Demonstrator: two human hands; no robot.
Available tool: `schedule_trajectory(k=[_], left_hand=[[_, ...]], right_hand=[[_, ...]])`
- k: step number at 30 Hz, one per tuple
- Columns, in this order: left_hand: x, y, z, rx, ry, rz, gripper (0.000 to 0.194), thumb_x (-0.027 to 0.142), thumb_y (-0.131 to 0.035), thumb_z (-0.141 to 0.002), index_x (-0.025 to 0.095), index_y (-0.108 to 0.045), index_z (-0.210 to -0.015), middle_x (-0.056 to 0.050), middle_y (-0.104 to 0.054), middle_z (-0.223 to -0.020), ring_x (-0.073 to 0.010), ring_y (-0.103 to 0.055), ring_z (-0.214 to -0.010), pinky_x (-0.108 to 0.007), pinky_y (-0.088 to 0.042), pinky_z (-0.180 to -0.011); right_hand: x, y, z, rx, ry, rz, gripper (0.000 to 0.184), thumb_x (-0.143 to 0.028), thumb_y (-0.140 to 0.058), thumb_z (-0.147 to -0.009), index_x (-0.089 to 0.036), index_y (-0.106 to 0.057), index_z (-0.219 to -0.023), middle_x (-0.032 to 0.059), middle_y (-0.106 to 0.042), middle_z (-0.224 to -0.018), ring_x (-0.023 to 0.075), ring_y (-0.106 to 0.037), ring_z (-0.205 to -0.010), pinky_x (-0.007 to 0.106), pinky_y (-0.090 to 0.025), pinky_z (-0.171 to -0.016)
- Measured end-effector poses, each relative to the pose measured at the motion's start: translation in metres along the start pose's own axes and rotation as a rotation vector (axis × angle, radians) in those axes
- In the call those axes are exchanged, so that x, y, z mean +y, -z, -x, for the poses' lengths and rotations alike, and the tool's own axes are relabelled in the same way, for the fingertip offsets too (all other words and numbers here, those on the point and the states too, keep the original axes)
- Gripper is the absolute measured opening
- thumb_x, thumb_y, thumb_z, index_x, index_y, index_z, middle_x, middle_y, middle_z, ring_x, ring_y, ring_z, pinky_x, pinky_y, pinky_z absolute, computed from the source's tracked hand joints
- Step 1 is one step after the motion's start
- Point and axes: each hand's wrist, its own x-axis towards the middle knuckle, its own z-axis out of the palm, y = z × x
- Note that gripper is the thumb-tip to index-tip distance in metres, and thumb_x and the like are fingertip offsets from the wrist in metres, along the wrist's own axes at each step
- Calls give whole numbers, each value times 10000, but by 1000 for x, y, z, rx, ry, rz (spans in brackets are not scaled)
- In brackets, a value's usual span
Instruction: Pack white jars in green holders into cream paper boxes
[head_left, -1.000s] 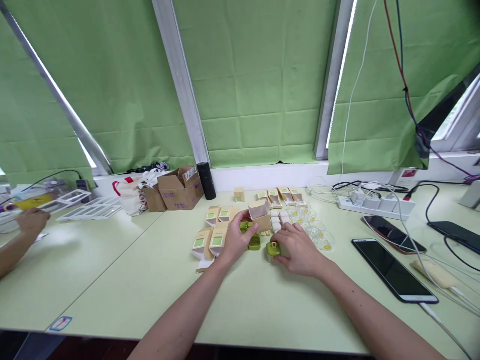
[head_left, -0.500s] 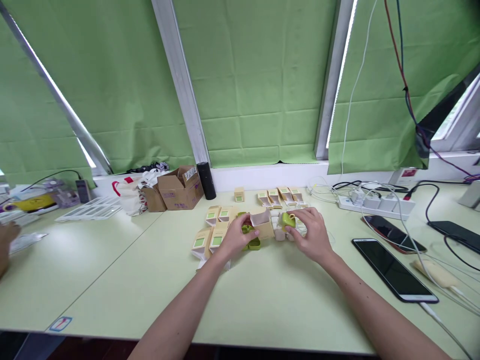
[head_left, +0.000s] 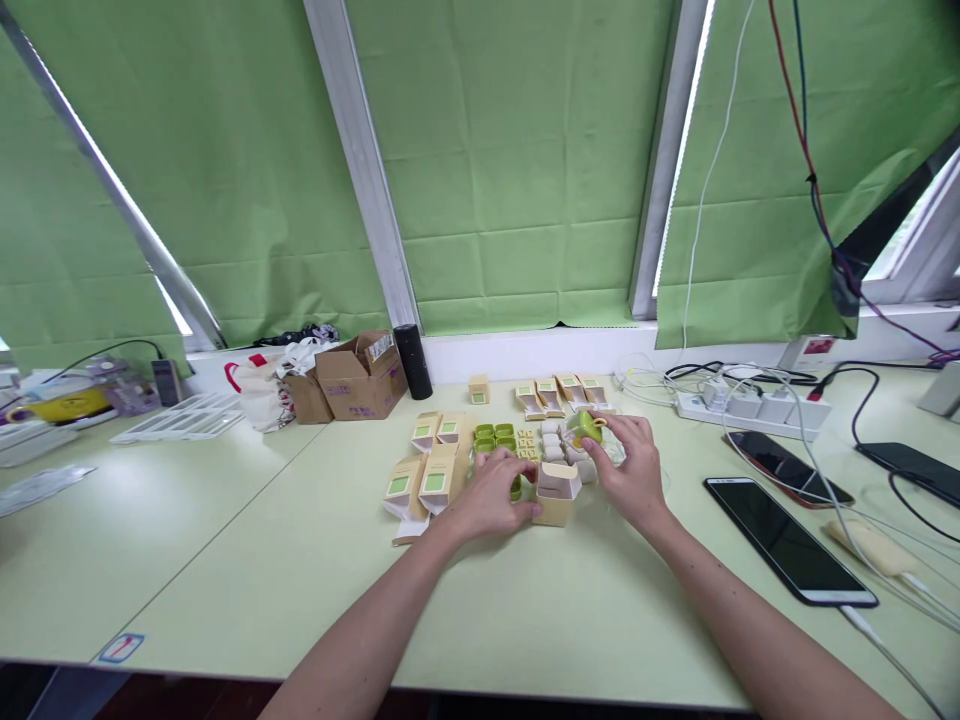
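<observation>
My left hand [head_left: 495,492] grips a small open tan box [head_left: 556,492] that stands on the pale green table [head_left: 225,560]. My right hand [head_left: 634,470] pinches a small green case [head_left: 584,428] just above a cluster of clear cups. Behind the left hand lie several green cases [head_left: 496,437] and small white pieces [head_left: 551,442]. Folded tan boxes with green labels [head_left: 427,470] lie to the left of the hands, and more open boxes [head_left: 559,392] stand in a row behind.
Two phones [head_left: 787,540] lie at the right, beside a white power strip [head_left: 750,405] with tangled cables. A cardboard carton [head_left: 361,378] and a black cylinder [head_left: 413,362] stand at the back left. White trays [head_left: 180,418] lie on the far left table.
My left hand drew the open tan box nearer to me, uncovering the green cases. My right hand lifted a green case from the table and carried it back right. The other person's hand left view.
</observation>
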Motion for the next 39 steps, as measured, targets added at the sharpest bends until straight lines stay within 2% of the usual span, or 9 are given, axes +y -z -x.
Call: schedule_trajectory(k=[3,8,11,16,20,23,28,35,39], left_hand=[[-2,1,0,-11,-28,-3,415,332,-848,-761,213,-747,-1146,-104,-690,-1124,-348,-555,-1170,-483,-398,-1079],[-8,6,1,16,-86,62,724,351,-899,-722,248,-603,-1375,-114,-641,-1262,-356,-534,-1229,-510,-423,-1092],[-8,8,2,126,-189,171,532,377,-806,-847,250,-591,-1318,-119,-593,-1319,-330,-524,-1282,-506,-430,-1119],[-4,11,4,235,-352,254,50,255,-739,-901,227,-773,-925,-109,-561,-1346,-313,-535,-1329,-500,-403,-1171],[-3,10,4,200,-391,211,91,225,-764,-884,271,-842,-876,-85,-622,-1408,-328,-544,-1355,-533,-397,-1174],[-7,6,3,186,-381,176,139,248,-723,-922,287,-849,-966,-85,-712,-1352,-317,-615,-1261,-543,-435,-1120],[-13,-6,-1,272,-290,163,227,317,-653,-984,257,-827,-1117,-118,-772,-1233,-304,-665,-1195,-509,-489,-1061],[-9,-9,-5,319,-112,354,249,321,-700,-946,203,-796,-1143,-113,-789,-1212,-292,-703,-1176,-451,-532,-1073],[-7,-6,-5,290,-86,456,294,290,-698,-921,183,-764,-1187,-118,-775,-1247,-277,-698,-1141,-426,-544,-1036]], right_hand=[[1,0,0,4,-2,-2,320,-381,-693,-950,-227,-740,-1226,115,-771,-1137,338,-589,-1104,537,-509,-961],[0,0,1,18,-13,-16,332,-391,-699,-945,-225,-743,-1229,118,-767,-1150,337,-595,-1115,539,-511,-971],[-1,-1,1,9,-41,-31,341,-400,-702,-942,-228,-747,-1233,119,-768,-1159,338,-597,-1126,542,-511,-978],[-2,-2,2,-4,-86,-67,360,-430,-710,-939,-221,-751,-1228,127,-765,-1159,341,-599,-1153,544,-511,-991],[-2,-3,3,-18,-106,-92,358,-451,-713,-937,-231,-750,-1217,124,-760,-1163,339,-606,-1159,539,-511,-994],[-3,-2,3,-25,-132,-120,366,-463,-715,-934,-228,-748,-1212,123,-755,-1157,327,-622,-1110,528,-515,-977],[-8,-2,3,-38,-167,-197,330,-465,-701,-945,-221,-745,-1163,119,-754,-1162,294,-662,-1013,490,-528,-939],[-16,0,4,-94,-130,-249,270,-441,-660,-984,-237,-739,-1143,103,-755,-1186,292,-681,-1081,443,-532,-901],[-19,1,6,-101,-91,-282,307,-424,-659,-993,-238,-726,-1228,109,-756,-1194,263,-673,-985,395,-536,-778]])
